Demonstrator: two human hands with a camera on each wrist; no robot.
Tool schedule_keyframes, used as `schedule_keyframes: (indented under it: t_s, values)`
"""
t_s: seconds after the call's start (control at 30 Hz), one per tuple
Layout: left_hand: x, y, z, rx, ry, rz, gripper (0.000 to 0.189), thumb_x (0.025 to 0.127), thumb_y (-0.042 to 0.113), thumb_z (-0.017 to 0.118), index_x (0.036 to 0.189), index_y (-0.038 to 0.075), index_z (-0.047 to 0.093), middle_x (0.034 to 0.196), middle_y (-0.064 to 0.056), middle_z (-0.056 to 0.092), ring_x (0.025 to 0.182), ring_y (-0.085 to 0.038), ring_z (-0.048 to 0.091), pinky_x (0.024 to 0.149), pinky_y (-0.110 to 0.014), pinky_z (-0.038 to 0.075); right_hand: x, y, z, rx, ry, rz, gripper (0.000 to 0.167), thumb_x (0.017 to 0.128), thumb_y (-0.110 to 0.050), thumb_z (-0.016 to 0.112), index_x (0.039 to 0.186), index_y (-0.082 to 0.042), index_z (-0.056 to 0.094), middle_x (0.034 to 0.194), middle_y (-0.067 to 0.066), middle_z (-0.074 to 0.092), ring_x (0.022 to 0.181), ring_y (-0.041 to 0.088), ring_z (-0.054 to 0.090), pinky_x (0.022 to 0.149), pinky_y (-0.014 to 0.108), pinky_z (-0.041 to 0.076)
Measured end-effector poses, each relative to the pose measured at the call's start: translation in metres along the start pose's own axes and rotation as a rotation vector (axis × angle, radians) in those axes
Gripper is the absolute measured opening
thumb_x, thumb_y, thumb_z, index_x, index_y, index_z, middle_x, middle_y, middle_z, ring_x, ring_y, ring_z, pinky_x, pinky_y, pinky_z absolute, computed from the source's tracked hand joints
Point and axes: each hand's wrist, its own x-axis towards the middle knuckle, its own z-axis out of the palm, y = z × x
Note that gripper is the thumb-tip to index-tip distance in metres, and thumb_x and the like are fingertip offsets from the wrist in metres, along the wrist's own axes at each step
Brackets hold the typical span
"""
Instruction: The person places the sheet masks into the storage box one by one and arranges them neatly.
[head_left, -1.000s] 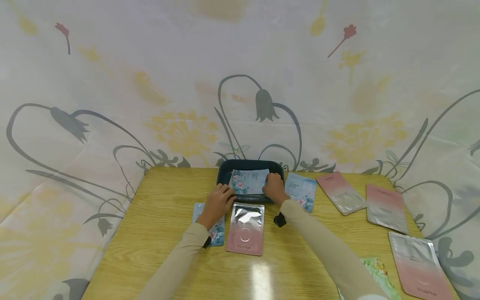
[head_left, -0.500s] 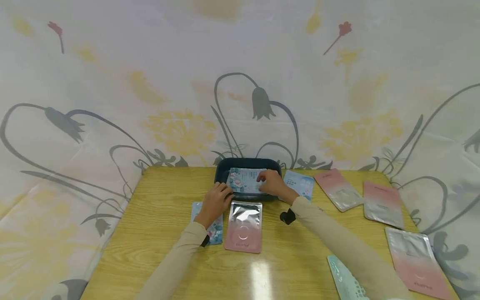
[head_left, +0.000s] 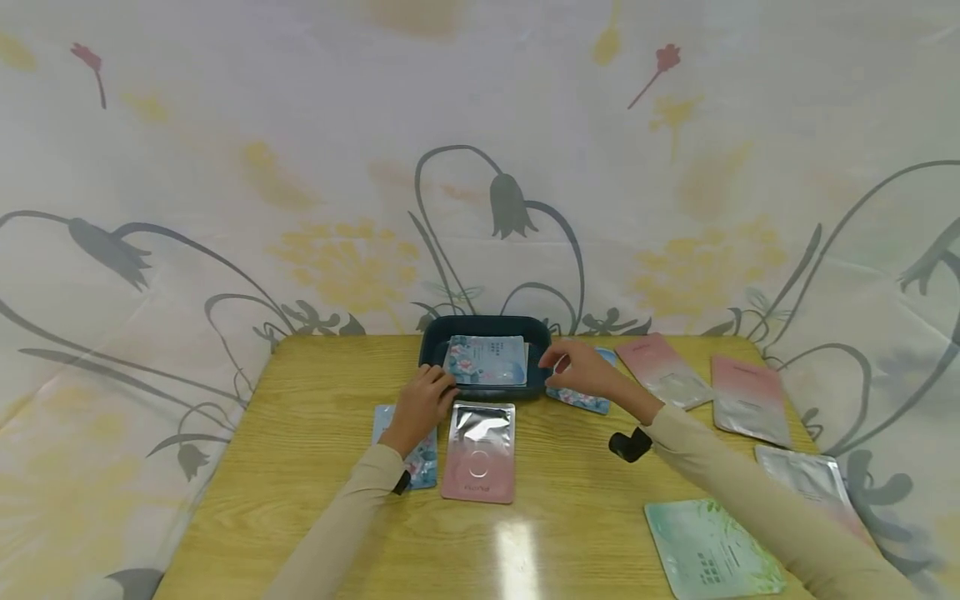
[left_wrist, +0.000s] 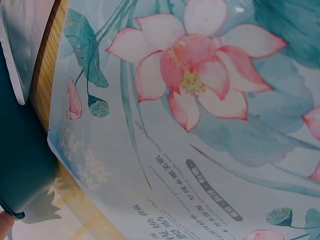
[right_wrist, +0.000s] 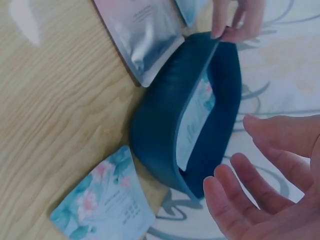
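Observation:
My left hand (head_left: 417, 410) pinches the near-left rim of a dark teal plastic basket (head_left: 489, 392). Fingers and thumb of that hand show on the rim in the right wrist view. Inside the basket lies a blue face mask packet (head_left: 486, 360) printed with lotus flowers, over another packet's edge. My right hand (head_left: 587, 372) hovers right of the basket with loosely bent fingers and nothing between them. Below it, partly covered, is another blue lotus packet (right_wrist: 107, 200). A third blue packet (left_wrist: 190, 115) lies under my left wrist.
A pink and silver packet (head_left: 478, 454) sits in front of the basket. More pink and silver packets (head_left: 663, 371) lie at the right side of the wooden table (head_left: 300, 483). A green packet (head_left: 705, 546) is beside my right forearm. A flowered cloth hangs behind.
My right hand has let go of the blue packet in the basket and moved right, out over the packet beside it. My left hand stays on the rim. The head view has shifted slightly.

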Motion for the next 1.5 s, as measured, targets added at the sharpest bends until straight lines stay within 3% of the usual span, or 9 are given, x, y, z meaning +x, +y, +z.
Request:
schedule_keyframes:
  t_s: [0.4, 0.77, 1.07, 1.5]
  values:
    - [-0.002, -0.003, 0.004, 0.002, 0.012, 0.007, 0.014, 0.077, 0.01, 0.079, 0.085, 0.008, 0.067, 0.083, -0.004, 0.056, 0.072, -0.021, 0.049, 0.065, -0.031, 0.049, -0.055, 0.01, -0.027, 0.012, -0.011, 0.009, 0.019, 0.083, -0.006, 0.07, 0.1, 0.001, 0.066, 0.098, 0.014, 0.063, 0.084, 0.027, 0.062, 0.074, 0.038, 0.052]
    - [-0.001, -0.003, 0.003, 0.015, -0.001, 0.01, 0.012, 0.079, 0.011, 0.078, 0.086, 0.009, 0.068, 0.083, -0.004, 0.056, 0.072, -0.021, 0.049, 0.065, -0.031, 0.05, -0.101, 0.027, -0.041, 0.014, 0.0, 0.069, 0.021, 0.083, -0.009, 0.072, 0.102, -0.001, 0.066, 0.098, 0.01, 0.064, 0.082, 0.022, 0.063, 0.071, 0.031, 0.052]
    - [0.0, -0.001, 0.002, 0.006, 0.022, 0.017, 0.014, 0.077, 0.011, 0.079, 0.084, 0.008, 0.068, 0.082, -0.005, 0.056, 0.071, -0.022, 0.05, 0.064, -0.032, 0.05, -0.133, 0.037, -0.047, 0.03, -0.016, 0.109, 0.023, 0.085, -0.013, 0.071, 0.104, -0.002, 0.065, 0.099, 0.007, 0.062, 0.083, 0.017, 0.061, 0.07, 0.029, 0.052]
    - [0.0, 0.002, -0.001, -0.016, -0.012, -0.021, 0.012, 0.078, 0.009, 0.077, 0.086, 0.008, 0.068, 0.084, -0.005, 0.056, 0.074, -0.022, 0.05, 0.065, -0.033, 0.051, -0.18, 0.065, -0.046, 0.011, 0.037, 0.137, 0.029, 0.084, -0.015, 0.073, 0.106, 0.002, 0.064, 0.098, 0.008, 0.063, 0.08, 0.012, 0.061, 0.068, 0.028, 0.052]
